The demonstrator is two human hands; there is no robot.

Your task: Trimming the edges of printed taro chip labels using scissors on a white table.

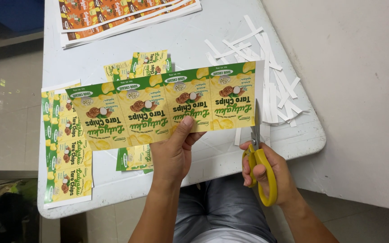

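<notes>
My left hand (173, 153) holds up a long strip of yellow and green printed labels (158, 105) by its lower edge, thumb pressed on the front. The strip hangs level above the table. My right hand (271, 173) grips yellow-handled scissors (258, 155), whose blades point upward at the strip's right end, next to a narrow white margin.
The white table (302, 139) carries a pile of thin white paper offcuts (266, 67) at the right, sheets of orange labels (122, 15) at the far edge, and more yellow-green label sheets (66, 153) at the left. A white wall stands to the right.
</notes>
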